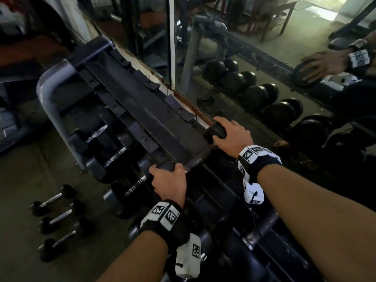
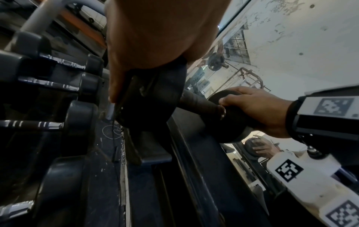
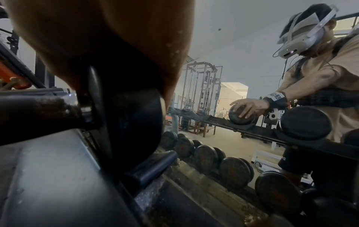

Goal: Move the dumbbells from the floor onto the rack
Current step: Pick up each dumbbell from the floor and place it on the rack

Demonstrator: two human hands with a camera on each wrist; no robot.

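A dim gym is seen, with a tiered dumbbell rack (image 1: 146, 110) set against a wall mirror (image 1: 244, 58) in which weights and a hand are reflected. On the rack's top tier a round-headed dumbbell (image 1: 200, 156) is being set down across the rails: its far head is covered by the right hand (image 1: 232, 137), fingers (image 1: 218, 137) curled over it, and its near head is gripped by the left hand (image 1: 169, 181), fingers wrapped round the rim. In the right wrist view that far head appears to sit in a saddle, so this one is judged nearly placed, though not yet released.

The rest of the top tier to the left is seen bare. On the lower tiers several chrome-handled dumbbells (image 1: 114, 154) lie side by side. Three small hex dumbbells (image 1: 55, 220) lie on the floor (image 1: 24, 180) to the left, well apart from the rack, so at least these are judged left to move.
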